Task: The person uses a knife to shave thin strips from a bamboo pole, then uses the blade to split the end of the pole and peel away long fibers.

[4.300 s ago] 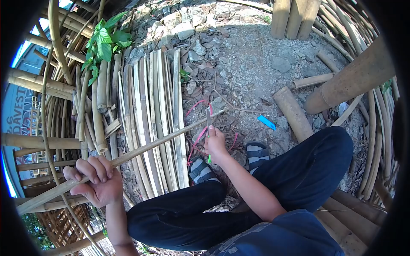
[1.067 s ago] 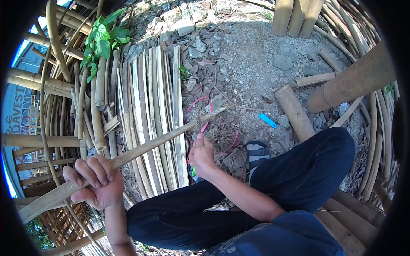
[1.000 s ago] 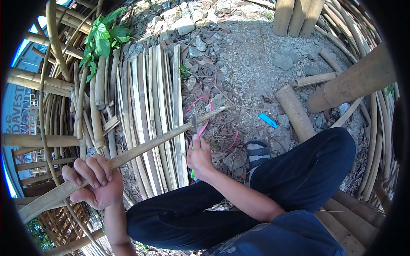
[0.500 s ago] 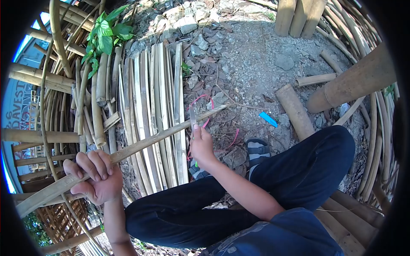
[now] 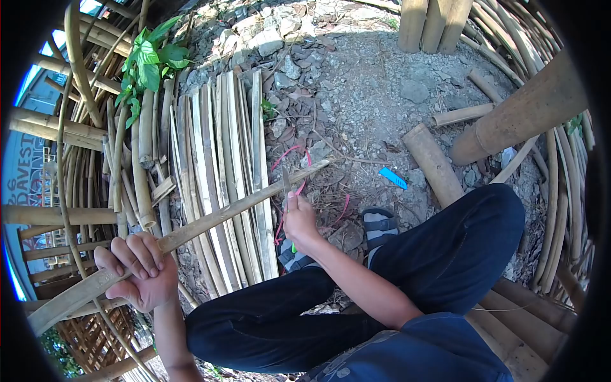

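My left hand [image 5: 143,270] is closed around a long split bamboo strip [image 5: 219,218], which slants from the lower left up towards the middle. In my right hand [image 5: 300,223] I grip a knife [image 5: 286,181]; its blade points away from me and meets the strip near the far end. A bit of green handle shows below the fist. Beneath the strip lies a row of split bamboo slats [image 5: 213,146] on the ground. A pink plastic strap [image 5: 345,205] curls around near my right hand.
A blue plastic piece [image 5: 393,177] lies on the gravel. To the right are a cut bamboo length [image 5: 434,164] and a thick bamboo post [image 5: 509,127]. Stacked bamboo poles [image 5: 70,216] stand at the left, beside a green leafy plant [image 5: 147,70]. My sandalled foot [image 5: 380,224] rests nearby.
The view has shifted slightly. The knife blade now crosses the strip lower, its tip having dropped a little closer to my fist. Both hands keep their grips.
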A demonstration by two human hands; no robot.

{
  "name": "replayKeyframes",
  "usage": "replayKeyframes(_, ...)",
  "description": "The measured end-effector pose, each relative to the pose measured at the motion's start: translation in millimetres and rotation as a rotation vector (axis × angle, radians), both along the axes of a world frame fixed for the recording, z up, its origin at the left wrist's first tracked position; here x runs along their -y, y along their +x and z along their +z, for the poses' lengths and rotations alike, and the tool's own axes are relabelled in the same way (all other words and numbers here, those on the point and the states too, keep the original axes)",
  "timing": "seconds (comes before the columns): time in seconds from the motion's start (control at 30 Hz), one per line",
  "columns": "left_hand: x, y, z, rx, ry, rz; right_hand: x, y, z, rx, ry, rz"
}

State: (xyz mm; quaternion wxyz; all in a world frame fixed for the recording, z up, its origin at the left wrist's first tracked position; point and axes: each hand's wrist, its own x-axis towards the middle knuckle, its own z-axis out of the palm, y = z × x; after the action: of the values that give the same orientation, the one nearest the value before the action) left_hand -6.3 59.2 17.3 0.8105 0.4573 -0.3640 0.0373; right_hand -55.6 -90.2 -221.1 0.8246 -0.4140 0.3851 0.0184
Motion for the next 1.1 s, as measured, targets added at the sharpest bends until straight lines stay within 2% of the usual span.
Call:
replayKeyframes(0.03, 0, 0, 0, -0.005, 0.003, 0.034, -11, -2, 5, 0.059, -0.02, 0.017)
replayKeyframes(0.07, 0, 0, 0, -0.006, 0.007, 0.067, -21, -4, 7, 0.126, -0.17, 0.01)
replayKeyframes(0.2, 0, -2, 1, 0.001, 0.03, 0.096, -22, -8, 28, 0.072, -0.015, 0.001)
replayKeyframes(0.37, 1, -2, 1, 0.014, 0.029, 0.099, -37, -20, 65, 0.171, -0.07, 0.086)
replayKeyframes(0.47, 2, -2, 1, 0.017, 0.019, 0.055, -46, -26, 78, 0.297, -0.22, 0.165)
replayKeyframes(0.57, 1, -4, 1, 0.013, 0.009, 0.029, -45, -30, 91, 0.349, -0.132, 0.182)
replayKeyframes(0.6, 1, -5, 1, 0.009, 0.012, 0.037, -45, -28, 85, 0.382, -0.237, 0.176)
replayKeyframes(0.63, 0, -5, 1, 0.011, 0.011, 0.037, -42, -24, 79, 0.384, -0.238, 0.176)
replayKeyframes(0.7, -2, -5, 0, 0.04, 0.059, 0.09, -30, -14, 62, 0.239, -0.011, 0.067)
replayKeyframes(0.83, -5, -5, 0, 0.036, 0.062, 0.09, 12, 6, -7, -0.009, -0.211, 0.034)
replayKeyframes(0.87, -4, -5, 0, 0.034, 0.054, 0.091, 17, 7, -19, -0.009, -0.167, 0.028)
replayKeyframes(1.03, -2, -3, -1, 0.026, 0.045, 0.1, 5, 2, 9, -0.049, -0.085, 0.06)
replayKeyframes(1.1, -2, -4, -1, 0.029, 0.042, 0.097, -10, 0, 9, 0.098, -0.206, 0.015)
